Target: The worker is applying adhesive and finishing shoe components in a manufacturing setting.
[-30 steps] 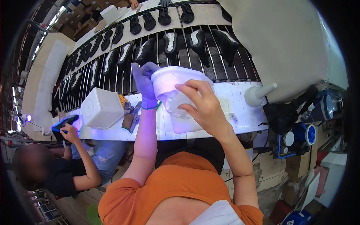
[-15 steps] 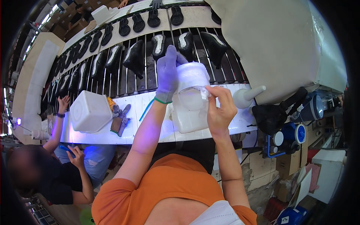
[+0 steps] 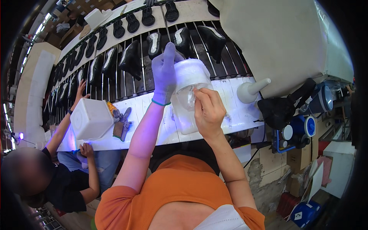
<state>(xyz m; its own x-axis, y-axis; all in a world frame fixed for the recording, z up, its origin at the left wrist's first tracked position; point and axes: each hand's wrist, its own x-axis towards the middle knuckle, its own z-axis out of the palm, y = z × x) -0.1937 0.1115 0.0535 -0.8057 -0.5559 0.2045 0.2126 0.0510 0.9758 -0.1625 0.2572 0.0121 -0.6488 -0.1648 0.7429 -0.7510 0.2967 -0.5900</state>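
In front of me on the white bench is a whitish plastic container (image 3: 193,73), round and bright at the top. Below it is a translucent, boxy section (image 3: 182,119); I cannot tell whether the two are one piece. My left hand (image 3: 165,74), in a pale glove with a green cuff, grips the round part from its left side, thumb up. My bare right hand (image 3: 210,111) is closed, its fingertips pinching a crinkled, whitish film (image 3: 191,97) at the front of the container.
Black shoes (image 3: 130,57) lie on a rack of metal rods behind the bench (image 3: 149,134), with black soles (image 3: 132,23) beyond. At left are a white square tub (image 3: 90,117), grey-brown gloves (image 3: 122,126) and a seated co-worker (image 3: 65,184). A white squeeze bottle (image 3: 249,92) stands at right.
My right hand has moved left across the front of the container with the film. My left hand keeps its grip. The co-worker has reached an arm toward the shoes and lowered the other hand.
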